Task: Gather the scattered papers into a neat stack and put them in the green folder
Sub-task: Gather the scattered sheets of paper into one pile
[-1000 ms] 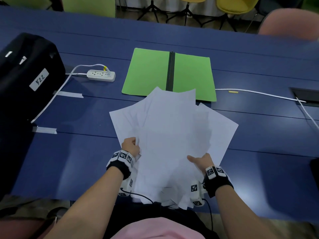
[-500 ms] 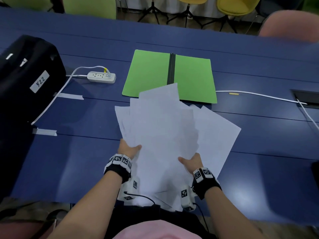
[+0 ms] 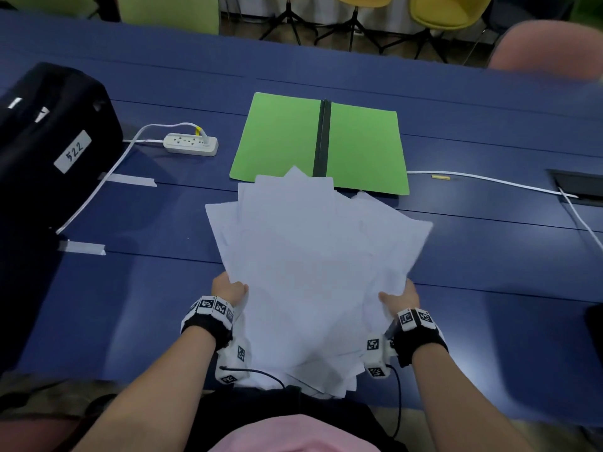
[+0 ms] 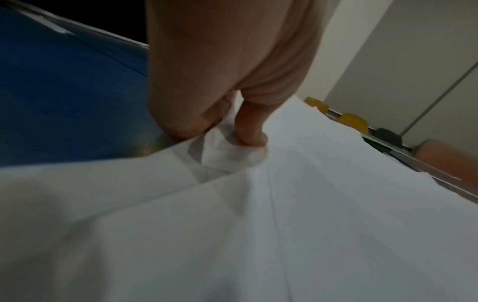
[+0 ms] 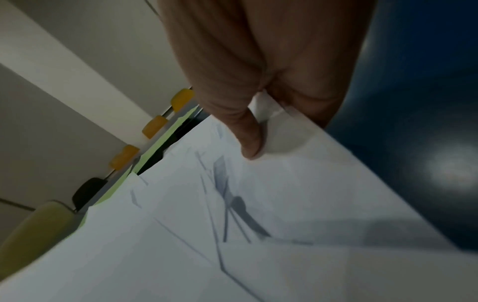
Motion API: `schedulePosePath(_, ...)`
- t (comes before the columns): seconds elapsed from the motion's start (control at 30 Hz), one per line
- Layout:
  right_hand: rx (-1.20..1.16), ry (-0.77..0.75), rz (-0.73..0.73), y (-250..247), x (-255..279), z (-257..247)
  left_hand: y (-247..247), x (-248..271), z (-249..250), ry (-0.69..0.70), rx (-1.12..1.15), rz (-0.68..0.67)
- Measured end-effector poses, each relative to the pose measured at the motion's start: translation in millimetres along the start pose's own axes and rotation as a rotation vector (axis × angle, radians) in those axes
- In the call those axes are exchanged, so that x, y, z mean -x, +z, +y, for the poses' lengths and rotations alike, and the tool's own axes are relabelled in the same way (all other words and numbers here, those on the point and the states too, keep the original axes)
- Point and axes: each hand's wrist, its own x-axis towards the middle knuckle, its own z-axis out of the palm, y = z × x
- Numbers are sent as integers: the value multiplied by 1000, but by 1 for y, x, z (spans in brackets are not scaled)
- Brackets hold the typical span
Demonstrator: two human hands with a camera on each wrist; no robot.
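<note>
Both hands, the left hand [image 3: 228, 286] and right hand [image 3: 403, 293], pinched the fanned papers [image 3: 313, 262] at opposite edges (fingers curled beneath, seemingly) to square them before the open green folder [image 3: 280, 135] on the tabletop [image 3: 130, 305].

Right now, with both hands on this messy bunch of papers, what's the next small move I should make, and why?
Probably square the sheets up before going to the folder. The papers are fanned out with corners poking in different directions, pinched at their near edges by the left hand and right hand. The green folder already lies open just beyond them, so only the stack needs tidying.
</note>
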Motion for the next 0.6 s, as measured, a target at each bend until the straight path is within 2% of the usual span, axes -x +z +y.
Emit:
schedulePosePath(0.1, 64, -31, -77, 9, 1, 2, 2, -2, 1, 7, 62, 47)
schedulePosePath(0.2, 1, -11, -89, 9, 0, 6, -11, -4, 4, 13, 45, 18)
schedulePosePath(0.3, -24, 32, -29, 10, 0, 11, -18, -14, 1, -29, 17, -36)
schedulePosePath(0.43, 87, 45, 208, 19, 1, 10, -21, -15, 5, -63, 153, -69)
schedulePosePath(0.53, -108, 7, 199, 25, 2, 3, -16, -10, 11, -36, 357, -67)
schedulePosePath(0.6, -181, -24, 151, 25, 3, -3, -11, -9, 12, 46, 302, 23)
